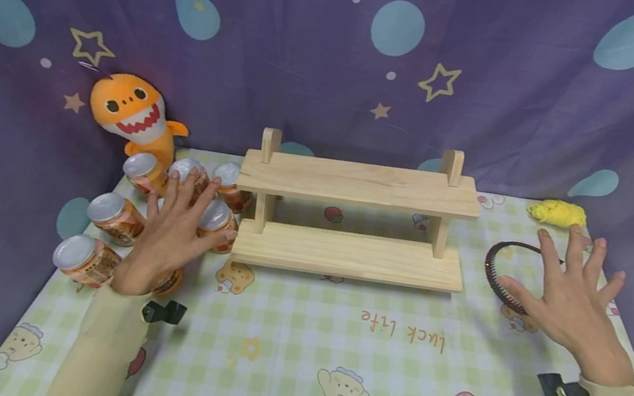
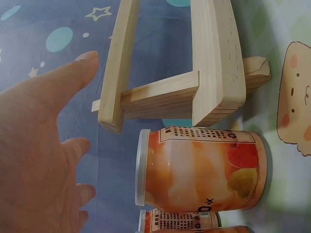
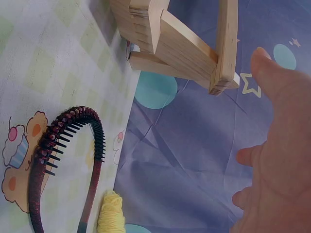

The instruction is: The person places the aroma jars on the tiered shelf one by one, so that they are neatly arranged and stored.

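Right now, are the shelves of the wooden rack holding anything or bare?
Bare. In the head view both boards of the wooden rack show only wood; the cans stand on the cloth to its left, and the headband lies to its right.

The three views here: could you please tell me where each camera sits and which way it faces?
Head: above the checked tablecloth, facing forward and down; left hand over the orange silver-lidded jars, right hand, both sleeves.
Left wrist: beside the palm, facing a jar.
Right wrist: facing the dark toothed headband and yellow yarn; palm.
Shared: the two-tier pale wooden shelf.
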Demonstrator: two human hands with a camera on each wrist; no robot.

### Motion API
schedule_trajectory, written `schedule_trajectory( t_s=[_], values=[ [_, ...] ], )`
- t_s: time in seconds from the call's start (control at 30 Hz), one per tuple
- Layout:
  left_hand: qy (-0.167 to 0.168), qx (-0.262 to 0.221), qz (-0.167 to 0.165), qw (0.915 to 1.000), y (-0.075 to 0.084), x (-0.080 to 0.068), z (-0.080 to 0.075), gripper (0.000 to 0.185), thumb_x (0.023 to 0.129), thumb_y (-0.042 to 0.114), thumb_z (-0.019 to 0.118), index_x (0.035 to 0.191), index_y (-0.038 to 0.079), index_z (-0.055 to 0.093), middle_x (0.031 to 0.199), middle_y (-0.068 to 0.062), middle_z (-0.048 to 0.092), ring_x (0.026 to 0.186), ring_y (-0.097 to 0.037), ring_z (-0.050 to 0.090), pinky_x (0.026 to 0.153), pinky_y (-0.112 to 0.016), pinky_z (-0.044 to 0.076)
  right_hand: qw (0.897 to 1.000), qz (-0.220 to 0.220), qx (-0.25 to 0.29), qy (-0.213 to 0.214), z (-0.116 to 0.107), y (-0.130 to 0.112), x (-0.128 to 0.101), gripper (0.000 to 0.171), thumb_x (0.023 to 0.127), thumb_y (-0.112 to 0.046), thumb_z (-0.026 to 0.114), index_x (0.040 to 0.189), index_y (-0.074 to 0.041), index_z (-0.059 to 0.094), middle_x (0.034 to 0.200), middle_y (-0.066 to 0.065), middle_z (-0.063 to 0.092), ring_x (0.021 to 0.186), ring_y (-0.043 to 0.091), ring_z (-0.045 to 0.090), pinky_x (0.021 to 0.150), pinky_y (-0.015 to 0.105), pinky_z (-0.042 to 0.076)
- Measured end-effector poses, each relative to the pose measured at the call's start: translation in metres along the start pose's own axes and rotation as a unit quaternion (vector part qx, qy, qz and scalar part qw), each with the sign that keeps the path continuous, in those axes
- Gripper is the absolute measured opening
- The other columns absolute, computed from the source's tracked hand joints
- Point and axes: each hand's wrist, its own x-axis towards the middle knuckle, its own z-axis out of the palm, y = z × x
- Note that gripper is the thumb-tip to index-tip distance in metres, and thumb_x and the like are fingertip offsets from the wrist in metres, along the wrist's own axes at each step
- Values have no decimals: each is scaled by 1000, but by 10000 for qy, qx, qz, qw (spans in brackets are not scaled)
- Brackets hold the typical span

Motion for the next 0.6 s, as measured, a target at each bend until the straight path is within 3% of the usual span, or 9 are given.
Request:
schedule_trajectory(
  t_s=[0.4,0.6],
  values=[
    [-46,-21,-3,10000,0,2,-2,94,91,68,56,162,24,12,169,-18,-4,154,-49,-10,113,-79,1,9999,-96,58,85,0,-2,-1,95,94,-60,55,162,-13,8,165,24,-20,148,47,-31,100,87,-14],
    [318,-122,85,9994,-1,-4,-15,94,90,60,64,162,20,18,168,-25,3,154,-49,-6,114,-77,3,9964,-543,566,330,10,-8,2,89,93,-51,64,159,-8,21,168,23,-9,152,49,-20,106,84,-7]
  ],
)
